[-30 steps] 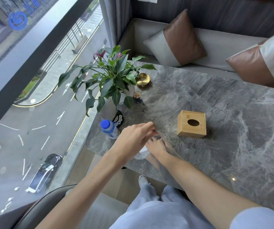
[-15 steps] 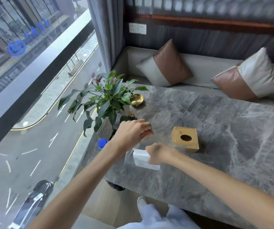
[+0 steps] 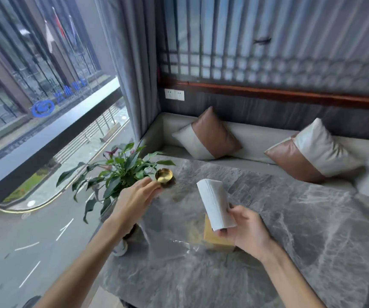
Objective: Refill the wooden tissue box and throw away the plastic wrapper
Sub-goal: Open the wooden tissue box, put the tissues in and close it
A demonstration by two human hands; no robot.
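Observation:
My right hand [image 3: 244,228] grips a white stack of tissues [image 3: 215,205] by its lower end and holds it up, tilted, above the table. Under that hand sits the wooden tissue box [image 3: 212,237], mostly hidden by the stack and the hand. My left hand [image 3: 134,201] pinches the clear plastic wrapper [image 3: 170,218], which hangs loose and see-through between the two hands, down to the marble table [image 3: 312,252].
A potted green plant [image 3: 116,174] stands at the table's left edge beside the window, with a small brass dish [image 3: 164,175] behind my left hand. A grey bench with two brown-and-white cushions [image 3: 210,135] [image 3: 308,152] runs along the far side.
My right hand has lifted the tissue stack off the table and out of the wrapper. My left hand has pulled the wrapper up and left. The view has tilted upward.

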